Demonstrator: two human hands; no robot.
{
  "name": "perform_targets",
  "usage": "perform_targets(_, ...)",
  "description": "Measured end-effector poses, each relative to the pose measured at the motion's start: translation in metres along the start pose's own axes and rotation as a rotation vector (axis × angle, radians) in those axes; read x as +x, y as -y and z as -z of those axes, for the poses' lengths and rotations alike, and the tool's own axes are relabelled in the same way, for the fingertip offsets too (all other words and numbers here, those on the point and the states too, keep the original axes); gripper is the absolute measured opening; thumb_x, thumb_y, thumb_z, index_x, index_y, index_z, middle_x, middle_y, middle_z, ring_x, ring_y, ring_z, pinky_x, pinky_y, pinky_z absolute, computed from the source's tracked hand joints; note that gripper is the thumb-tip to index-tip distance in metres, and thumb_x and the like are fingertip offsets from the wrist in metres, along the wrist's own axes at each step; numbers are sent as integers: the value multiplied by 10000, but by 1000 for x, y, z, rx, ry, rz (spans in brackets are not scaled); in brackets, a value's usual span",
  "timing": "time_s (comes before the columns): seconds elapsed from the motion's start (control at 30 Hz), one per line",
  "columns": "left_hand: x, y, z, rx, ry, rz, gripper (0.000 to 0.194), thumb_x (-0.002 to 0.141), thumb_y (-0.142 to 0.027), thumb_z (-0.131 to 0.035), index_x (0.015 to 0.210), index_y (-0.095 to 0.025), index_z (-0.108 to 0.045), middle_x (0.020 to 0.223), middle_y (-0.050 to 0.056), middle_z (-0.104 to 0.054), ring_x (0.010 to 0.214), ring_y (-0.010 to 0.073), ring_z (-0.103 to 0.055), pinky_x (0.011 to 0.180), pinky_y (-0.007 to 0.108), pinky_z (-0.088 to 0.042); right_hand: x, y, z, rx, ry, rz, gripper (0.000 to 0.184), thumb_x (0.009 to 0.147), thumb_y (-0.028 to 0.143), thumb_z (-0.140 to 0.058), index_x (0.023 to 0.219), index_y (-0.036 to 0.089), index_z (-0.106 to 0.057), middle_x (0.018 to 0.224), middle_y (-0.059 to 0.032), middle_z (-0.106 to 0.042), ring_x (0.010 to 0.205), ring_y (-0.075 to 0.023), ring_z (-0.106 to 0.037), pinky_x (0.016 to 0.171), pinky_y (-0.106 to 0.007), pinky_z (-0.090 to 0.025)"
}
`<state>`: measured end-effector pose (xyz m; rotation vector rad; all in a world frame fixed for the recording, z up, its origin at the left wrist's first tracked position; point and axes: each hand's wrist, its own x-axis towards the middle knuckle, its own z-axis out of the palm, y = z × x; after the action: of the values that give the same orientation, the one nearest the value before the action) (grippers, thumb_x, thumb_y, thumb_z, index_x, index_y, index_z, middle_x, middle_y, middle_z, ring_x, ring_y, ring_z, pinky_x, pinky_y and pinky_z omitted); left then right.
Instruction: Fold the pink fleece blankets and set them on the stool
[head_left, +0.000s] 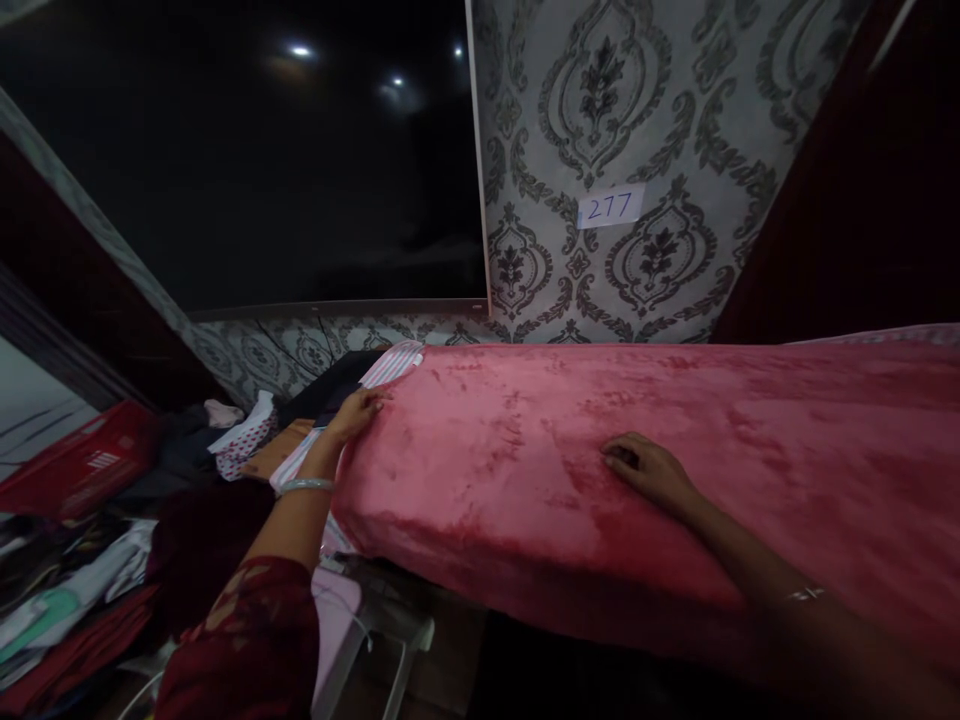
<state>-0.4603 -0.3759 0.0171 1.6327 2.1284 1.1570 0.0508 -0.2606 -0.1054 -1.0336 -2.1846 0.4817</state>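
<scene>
A pink plush blanket (pixel 480 440) lies spread over a long raised surface in front of me. My left hand (pixel 358 412) is at its left end, with the fingers stretched onto the plush near the edge. A striped cloth (pixel 394 362) shows from under the blanket beyond that hand, and more of it appears below the wrist. Over the middle of the blanket is my right hand (pixel 651 472), its fingers loosely bent and the thumb apart, with nothing visible between them. Whether the right fingertips press on the plush I cannot tell.
A large dark television (pixel 300 160) hangs on the patterned wall (pixel 652 110) behind the blanket. Left of me are a red basket (pixel 82 460), a heart-patterned cloth (pixel 244 445) and heaped clothes (pixel 82 600). A white plastic frame (pixel 409 650) stands below the blanket's left end.
</scene>
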Motion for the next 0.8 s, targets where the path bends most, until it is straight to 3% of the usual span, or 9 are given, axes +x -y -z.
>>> perform_targets(0.17,-5,-4,0,86,-135,-61,145,736,-218,-546,772,-202,-685,829,33,-595,882,214,-567,955,376,-453,2,9,1,-26,-11,34,303,845,438,-523,957,218,-699,953,-74,-703,839,-218,-648,753,-344,-519)
perform_targets(0.37,-8,-13,5,110,-199,-113,153,788,-262,-505,781,-196,-642,828,15,-559,865,195,-556,911,350,-472,13,49,-21,-69,-19,232,357,835,399,-603,1128,211,-683,1095,-103,-678,1013,-270,-595,940,-434,-445)
perform_targets(0.57,-8,-24,12,130,-232,-169,143,803,-284,-500,742,-199,-598,807,12,-542,837,187,-549,885,337,-479,35,94,-53,-207,-2,99,648,800,531,-674,1354,213,-562,1283,-139,-578,1151,-323,-496,913,-436,-428)
perform_targets(0.7,-8,-29,16,138,-266,-197,160,813,-315,-494,748,-202,-585,814,12,-527,815,184,-537,875,338,-477,45,122,-65,-261,-21,42,697,786,584,-686,1361,217,-541,1266,-151,-573,1135,-334,-476,884,-434,-418)
perform_targets(0.8,-8,-32,20,154,-263,-214,163,816,-326,-498,769,-203,-594,823,8,-532,820,180,-539,875,333,-476,48,132,-72,-261,-35,10,603,811,539,-678,1300,204,-569,1231,-147,-587,1110,-328,-478,876,-433,-408)
